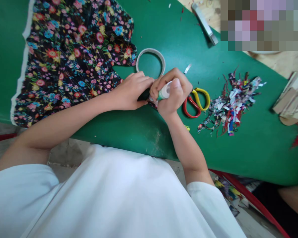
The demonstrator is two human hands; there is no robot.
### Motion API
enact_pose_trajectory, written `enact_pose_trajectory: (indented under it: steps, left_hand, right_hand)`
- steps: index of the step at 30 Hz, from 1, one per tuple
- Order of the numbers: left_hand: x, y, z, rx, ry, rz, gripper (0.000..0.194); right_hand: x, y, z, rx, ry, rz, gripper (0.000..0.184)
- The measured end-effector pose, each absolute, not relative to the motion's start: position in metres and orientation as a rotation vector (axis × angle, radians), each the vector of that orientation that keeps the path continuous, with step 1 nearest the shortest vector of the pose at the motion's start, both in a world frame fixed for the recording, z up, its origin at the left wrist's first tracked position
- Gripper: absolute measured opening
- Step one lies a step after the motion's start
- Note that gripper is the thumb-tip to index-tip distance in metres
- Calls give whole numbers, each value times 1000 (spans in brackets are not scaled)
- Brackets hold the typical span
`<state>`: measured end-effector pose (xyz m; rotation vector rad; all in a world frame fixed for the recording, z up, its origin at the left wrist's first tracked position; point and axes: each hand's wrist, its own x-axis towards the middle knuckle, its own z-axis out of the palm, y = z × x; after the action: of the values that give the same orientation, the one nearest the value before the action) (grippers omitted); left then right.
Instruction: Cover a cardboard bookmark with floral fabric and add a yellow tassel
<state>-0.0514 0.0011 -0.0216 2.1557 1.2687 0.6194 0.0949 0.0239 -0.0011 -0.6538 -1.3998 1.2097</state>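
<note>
My right hand (172, 94) is closed around a white and green glue tube (164, 93), tip pointing left and down. My left hand (131, 91) is curled beside it, fingertips pinching a small dark piece of fabric (152, 104) against the green table (149, 129). Both hands meet just below a grey ring (150, 52) lying flat on the table. Black floral fabric (72, 56) spreads out to the left of my left hand.
Red and yellow handled scissors (196, 102) lie right of my right hand. A heap of fabric scraps (229, 104) sits further right. A grey metal tool (205, 23) lies at the top, cardboard pieces (291, 99) at the right edge.
</note>
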Motion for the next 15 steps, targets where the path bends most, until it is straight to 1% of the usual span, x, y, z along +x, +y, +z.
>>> enact_pose_trajectory:
  steps: [3, 7, 11, 15]
  left_hand:
    - [-52, 2, -20, 2133, 1265, 606, 35]
    - [-51, 2, -19, 2132, 1262, 591, 34]
    - [-51, 2, -19, 2186, 1257, 594, 33]
    - [-53, 2, -20, 2196, 1234, 600, 32]
  right_hand:
    - [93, 22, 2, -639, -1397, 1188, 45]
    - [95, 17, 7, -734, -1449, 1222, 48]
    - [97, 15, 10, -713, -1451, 1257, 47]
    - [96, 17, 9, -803, -1507, 1289, 51]
